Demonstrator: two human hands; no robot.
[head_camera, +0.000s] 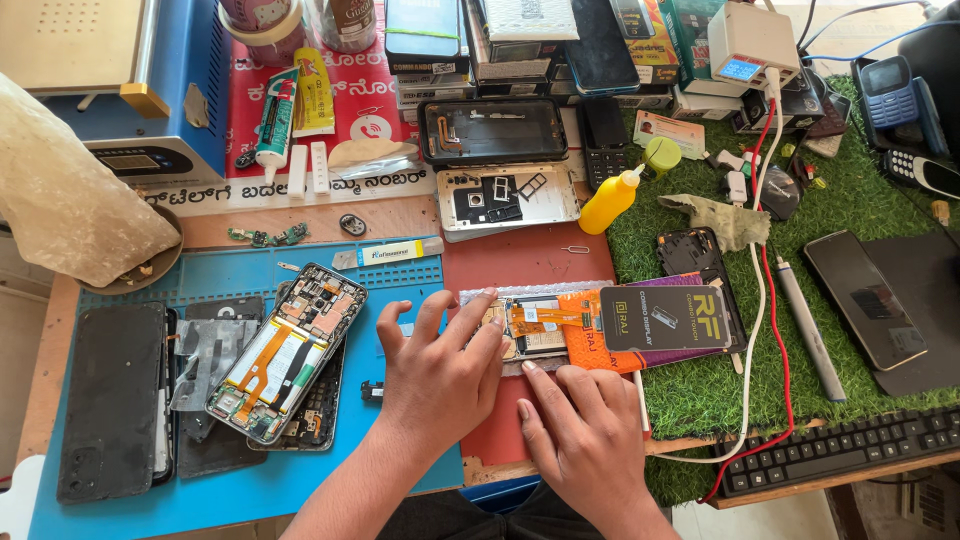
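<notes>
Display panel (545, 330) lies under both flat hands' spread fingers (470, 325).

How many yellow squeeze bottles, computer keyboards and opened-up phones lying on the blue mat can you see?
Yellow squeeze bottle: 1
Black computer keyboard: 1
Opened phone on the blue mat: 1
Total: 3

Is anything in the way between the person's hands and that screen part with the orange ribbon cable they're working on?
Nothing visible. The left hand already has its fingertips on the display part, and the right hand lies just below it, a fingertip at its lower edge. The black card overlaps only the part's right end, away from both hands.
</notes>
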